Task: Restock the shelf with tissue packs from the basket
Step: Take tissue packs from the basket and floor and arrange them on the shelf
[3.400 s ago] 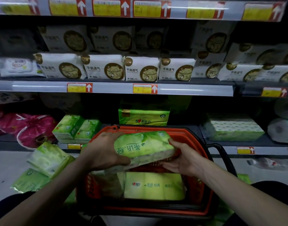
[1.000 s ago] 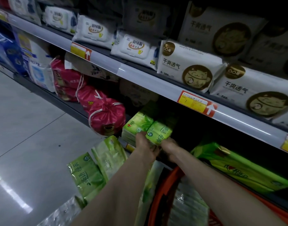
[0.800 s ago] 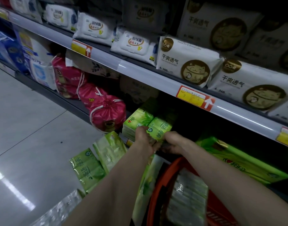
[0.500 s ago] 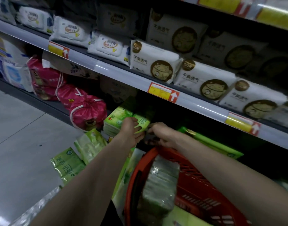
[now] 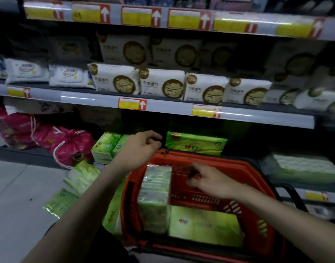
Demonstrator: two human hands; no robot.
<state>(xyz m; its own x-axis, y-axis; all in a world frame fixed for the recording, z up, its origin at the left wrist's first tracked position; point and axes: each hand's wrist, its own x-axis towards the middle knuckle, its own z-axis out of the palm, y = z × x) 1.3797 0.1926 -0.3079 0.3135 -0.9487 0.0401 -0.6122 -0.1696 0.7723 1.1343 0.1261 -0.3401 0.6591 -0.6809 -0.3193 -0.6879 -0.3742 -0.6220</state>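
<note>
Dim aisle. Grey floor (image 5: 20, 186) carries loose green packs (image 5: 81, 177). Red basket (image 5: 258, 215) stands against bottom shelf (image 5: 20, 153). Left hand (image 5: 140, 147) at its far rim, right hand (image 5: 210, 181) over it — fingers loosely curled, both empty.

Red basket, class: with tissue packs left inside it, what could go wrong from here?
1. The upright tissue pack stands on end near the red basket wall; the right hand reaching past may tip it.
2. Loose green packs lie on the floor beside the basket; they could be trodden on or crushed.
</note>
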